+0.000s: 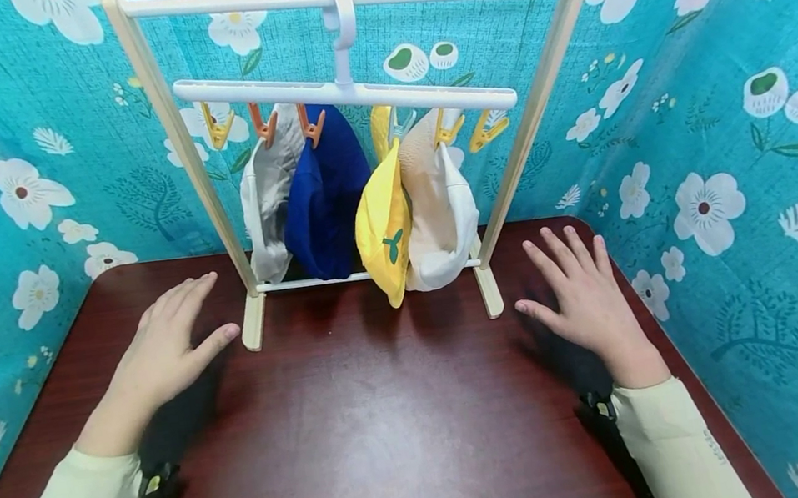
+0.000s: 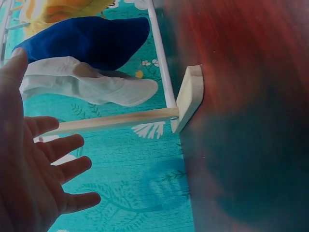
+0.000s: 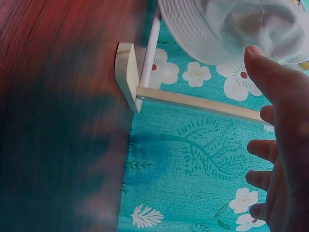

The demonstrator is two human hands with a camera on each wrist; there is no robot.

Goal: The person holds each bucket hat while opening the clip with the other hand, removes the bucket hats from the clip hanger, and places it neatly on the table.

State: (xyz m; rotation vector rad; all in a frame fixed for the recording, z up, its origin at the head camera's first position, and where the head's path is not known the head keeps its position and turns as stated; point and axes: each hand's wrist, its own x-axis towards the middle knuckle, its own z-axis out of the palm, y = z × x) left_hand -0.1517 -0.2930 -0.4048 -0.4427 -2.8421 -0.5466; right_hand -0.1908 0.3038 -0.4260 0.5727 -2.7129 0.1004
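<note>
Four bucket-style hats hang by clips from a white hanger (image 1: pixel 341 92) hooked on a wooden rack (image 1: pixel 534 126). From left to right they are a grey hat (image 1: pixel 261 208), a dark blue hat (image 1: pixel 320 200), a yellow hat (image 1: pixel 381 226) with a green sprout mark, and a cream hat (image 1: pixel 440 218). My left hand (image 1: pixel 168 338), fingers spread, is held over the table left of the rack and holds nothing. On the other side, my right hand (image 1: pixel 582 292) is likewise spread and holds nothing, right of the rack's foot.
Yellow clips (image 1: pixel 218 128) and orange clips (image 1: pixel 265 125) hang along the hanger; an outer yellow clip (image 1: pixel 488 130) on the right holds nothing. The rack's feet (image 1: pixel 254 323) stand on a dark red-brown table (image 1: pixel 378 437). Blue flowered cloth (image 1: pixel 735 154) encloses the back and sides.
</note>
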